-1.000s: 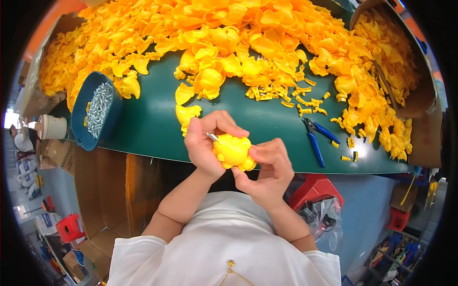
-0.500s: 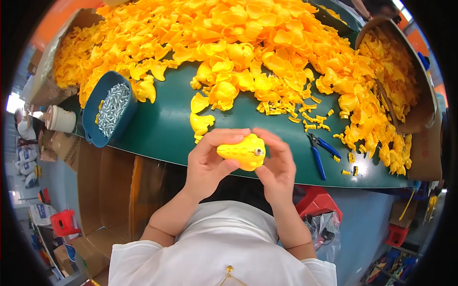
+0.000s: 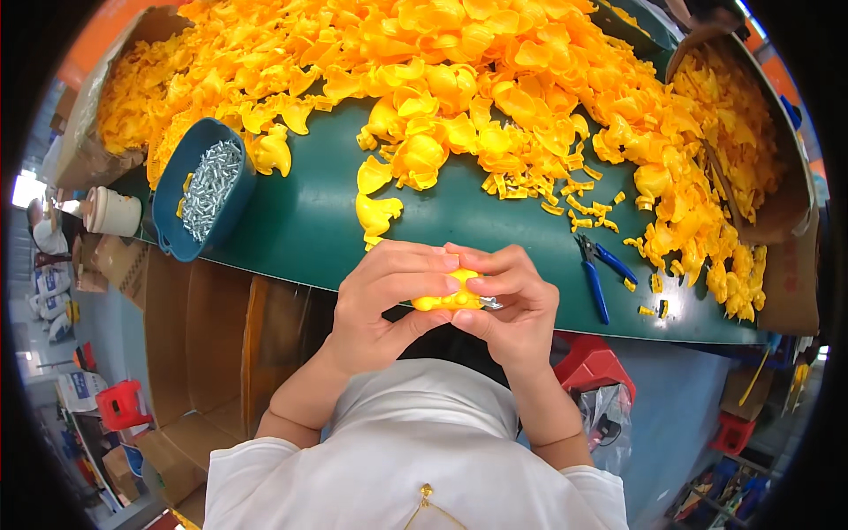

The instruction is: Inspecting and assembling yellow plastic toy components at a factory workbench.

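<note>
My left hand point(image 3: 375, 296) and my right hand point(image 3: 519, 305) meet in front of my body, near the table's front edge. Pinched between their fingers and thumbs is a yellow plastic toy piece point(image 3: 438, 302) with rounded bumps, mostly hidden by the fingers. A small silvery metal part point(image 3: 491, 303) pokes out of its right end, beside my right fingers. Just beyond my left hand lies a curved yellow toy part point(image 3: 376, 215) on the green table point(image 3: 309, 208). A pair of cutting pliers point(image 3: 599, 281) with blue handles rests to the right of my hands.
A large heap of yellow shell-like parts point(image 3: 397, 53) covers the back of the table. At left stands a blue tub point(image 3: 163, 225) of silvery metal pins or screws point(image 3: 212, 190). Cardboard boxes flank the table, the right one point(image 3: 791, 212) full of yellow pieces. A red stool point(image 3: 592, 367) stands below.
Both hands have turned the toy piece and closed around it, hiding more of it. The metal part that faced up now sticks out to the right. The hands are slightly lower.
</note>
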The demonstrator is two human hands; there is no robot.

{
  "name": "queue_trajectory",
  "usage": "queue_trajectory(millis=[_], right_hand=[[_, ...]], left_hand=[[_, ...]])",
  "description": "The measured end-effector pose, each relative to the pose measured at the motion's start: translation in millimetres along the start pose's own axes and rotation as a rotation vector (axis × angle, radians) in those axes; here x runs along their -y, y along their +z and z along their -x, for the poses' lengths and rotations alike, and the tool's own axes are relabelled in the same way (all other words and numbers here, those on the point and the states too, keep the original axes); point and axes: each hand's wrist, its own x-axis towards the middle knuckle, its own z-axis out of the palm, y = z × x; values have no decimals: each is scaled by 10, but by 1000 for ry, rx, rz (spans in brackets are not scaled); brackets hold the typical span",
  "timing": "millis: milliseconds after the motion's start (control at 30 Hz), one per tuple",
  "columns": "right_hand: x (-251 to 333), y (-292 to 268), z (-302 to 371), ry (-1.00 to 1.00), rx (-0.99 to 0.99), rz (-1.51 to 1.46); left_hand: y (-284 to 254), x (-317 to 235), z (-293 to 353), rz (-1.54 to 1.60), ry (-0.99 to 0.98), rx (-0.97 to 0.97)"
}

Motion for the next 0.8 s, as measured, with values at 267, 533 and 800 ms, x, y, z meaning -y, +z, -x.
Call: queue_trajectory(millis=[267, 533, 800], right_hand=[[-230, 466, 235, 270, 239, 75], [-227, 186, 71, 130, 171, 463], [-156, -74, -63, 245, 65, 547]], left_hand=[[-189, 154, 446, 601, -417, -481], [-1300, 268, 1221, -409, -446, -703], [-1356, 76, 1021, -1434, -413, -300]])
